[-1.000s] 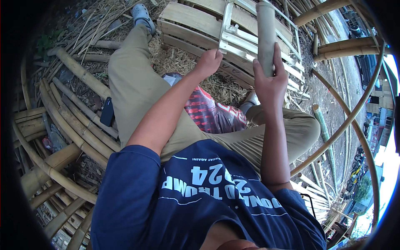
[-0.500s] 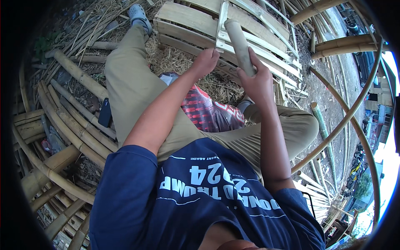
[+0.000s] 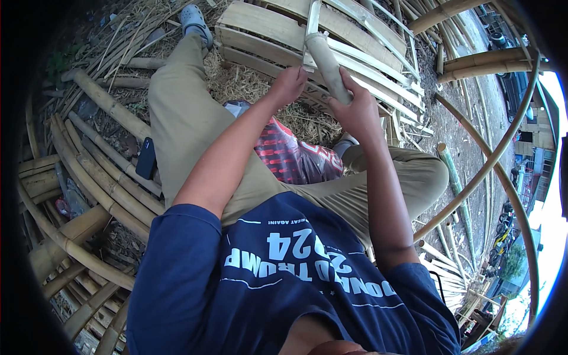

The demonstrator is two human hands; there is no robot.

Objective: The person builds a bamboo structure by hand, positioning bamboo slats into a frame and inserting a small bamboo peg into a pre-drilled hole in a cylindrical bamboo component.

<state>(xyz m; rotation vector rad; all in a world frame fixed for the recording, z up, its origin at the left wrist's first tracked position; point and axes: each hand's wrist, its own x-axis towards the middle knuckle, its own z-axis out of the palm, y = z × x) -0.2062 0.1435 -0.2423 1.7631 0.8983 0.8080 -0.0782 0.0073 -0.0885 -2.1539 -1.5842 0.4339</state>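
Note:
My right hand [image 3: 358, 115] is wrapped round the lower end of a short, thick, pale bamboo pole [image 3: 329, 66]. The pole's upper end lies over a cross strip [image 3: 313, 19] of a slatted bamboo frame [image 3: 260, 22]. Close to the strip's near end, my left hand [image 3: 288, 87] is closed in a pinch. What its fingertips hold is too small to make out. Between my legs, below both hands, lies a red and dark patterned cloth [image 3: 284, 155].
Bamboo poles [image 3: 109, 100] and curved bamboo lengths [image 3: 97, 177] lie at left, with a dark phone [image 3: 145, 158] by my thigh. Shavings [image 3: 245, 83] cover the ground before me. Crossed bamboo poles [image 3: 494, 160] rise at right, near a green bamboo pole [image 3: 455, 177].
The bamboo pole in my right hand has come down and left, onto the cross strip. My left hand stays pinched at nearly the same spot.

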